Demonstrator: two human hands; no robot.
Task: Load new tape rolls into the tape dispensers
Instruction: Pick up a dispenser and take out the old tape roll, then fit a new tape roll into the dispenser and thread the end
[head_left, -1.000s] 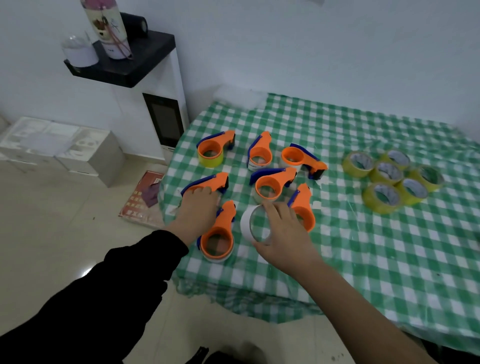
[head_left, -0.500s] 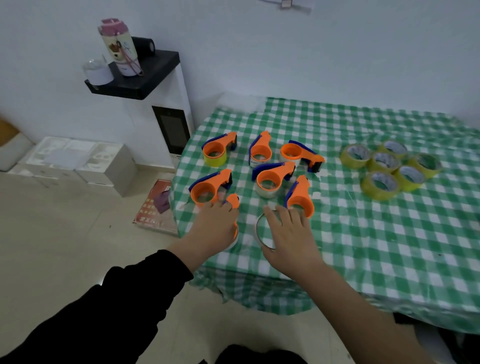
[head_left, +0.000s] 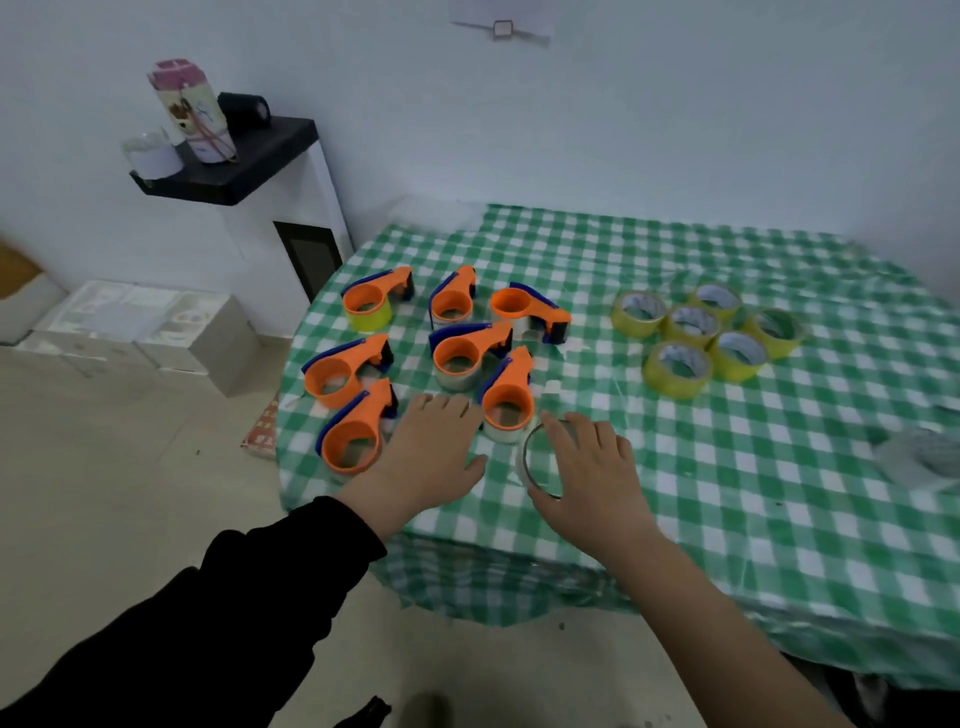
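Hands: left (head_left: 434, 457) off dispenser (head_left: 358, 434), now flat and loose on table (head_left: 727, 493); right (head_left: 589, 467) still grasping clear roll (head_left: 537, 460). Yellow rolls (head_left: 701, 338) untouched, well apart. Loading not begun.

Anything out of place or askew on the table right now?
Mostly tidy: dispensers grouped left, yellow rolls clustered right. One oddity: a thin, nearly spent clear roll stands on edge, loose, under the right hand. The left hand rests flat on the cloth.
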